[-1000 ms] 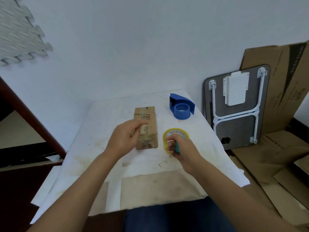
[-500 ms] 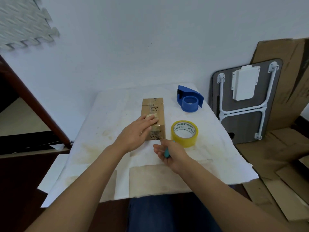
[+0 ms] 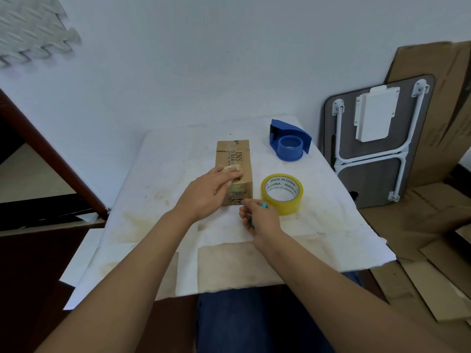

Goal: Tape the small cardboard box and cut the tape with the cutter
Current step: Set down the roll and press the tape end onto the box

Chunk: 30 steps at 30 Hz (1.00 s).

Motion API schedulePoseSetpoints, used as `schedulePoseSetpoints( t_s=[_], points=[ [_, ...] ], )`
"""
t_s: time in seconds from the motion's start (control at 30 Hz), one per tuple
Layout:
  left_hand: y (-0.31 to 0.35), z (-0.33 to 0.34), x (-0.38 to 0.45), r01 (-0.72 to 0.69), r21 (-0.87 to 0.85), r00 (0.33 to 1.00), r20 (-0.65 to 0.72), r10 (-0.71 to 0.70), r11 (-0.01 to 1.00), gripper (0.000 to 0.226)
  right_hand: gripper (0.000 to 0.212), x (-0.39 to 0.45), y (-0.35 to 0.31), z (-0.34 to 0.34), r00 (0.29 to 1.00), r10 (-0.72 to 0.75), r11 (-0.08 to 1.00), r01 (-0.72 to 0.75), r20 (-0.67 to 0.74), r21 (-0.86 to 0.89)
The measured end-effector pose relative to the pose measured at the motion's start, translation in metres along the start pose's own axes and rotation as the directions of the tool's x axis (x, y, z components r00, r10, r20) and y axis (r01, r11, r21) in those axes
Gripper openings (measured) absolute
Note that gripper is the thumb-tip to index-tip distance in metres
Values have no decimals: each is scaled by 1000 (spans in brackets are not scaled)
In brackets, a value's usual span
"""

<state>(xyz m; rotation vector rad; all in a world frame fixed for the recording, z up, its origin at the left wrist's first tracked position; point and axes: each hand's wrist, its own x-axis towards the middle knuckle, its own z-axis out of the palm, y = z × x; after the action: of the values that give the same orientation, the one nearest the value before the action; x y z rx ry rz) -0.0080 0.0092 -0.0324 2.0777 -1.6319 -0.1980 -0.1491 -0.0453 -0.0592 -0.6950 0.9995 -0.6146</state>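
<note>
A small brown cardboard box (image 3: 233, 154) with black print lies lengthwise in the middle of the white-covered table (image 3: 158, 174). My left hand (image 3: 210, 191) rests flat on the box's near top, fingers pressing on it. My right hand (image 3: 258, 219) is at the box's near right corner, closed around a teal cutter (image 3: 263, 205) whose tip shows above the fingers. A yellow roll of clear tape (image 3: 282, 193) lies flat just right of the box, touching my right hand's far side.
A blue tape dispenser (image 3: 289, 143) sits at the table's far right. A folded grey table with white legs (image 3: 374, 141) leans on the wall to the right, with flattened cardboard sheets (image 3: 433, 215) behind and below it. A dark wooden frame (image 3: 51, 159) stands left.
My right hand left the tape roll and came to the box's near right corner with the cutter. My left hand slid onto the box top. The view shifted slightly.
</note>
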Motion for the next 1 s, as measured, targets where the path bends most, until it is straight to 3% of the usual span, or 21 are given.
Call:
schedulePoseSetpoints(
  t_s=[0.23, 0.43, 0.63, 1.0],
  points=[
    [-3, 6, 4, -51, 12, 997, -58, 51, 999, 45, 13, 3, 1, -7, 999, -51, 995, 50, -5, -90],
    [-5, 11, 4, -64, 105, 983, -164, 80, 992, 35, 15, 8, 2, -3, 999, -41, 998, 39, -33, -58],
    [0, 19, 12, -63, 297, 937, -310, 158, 953, 36, 17, 11, 1, 0, 998, -25, 999, 23, -58, -42],
    [-20, 32, 26, -199, 381, 883, -330, 334, 903, 36, 17, 15, 3, 1, 999, -21, 1000, 19, -46, -23]
  ],
)
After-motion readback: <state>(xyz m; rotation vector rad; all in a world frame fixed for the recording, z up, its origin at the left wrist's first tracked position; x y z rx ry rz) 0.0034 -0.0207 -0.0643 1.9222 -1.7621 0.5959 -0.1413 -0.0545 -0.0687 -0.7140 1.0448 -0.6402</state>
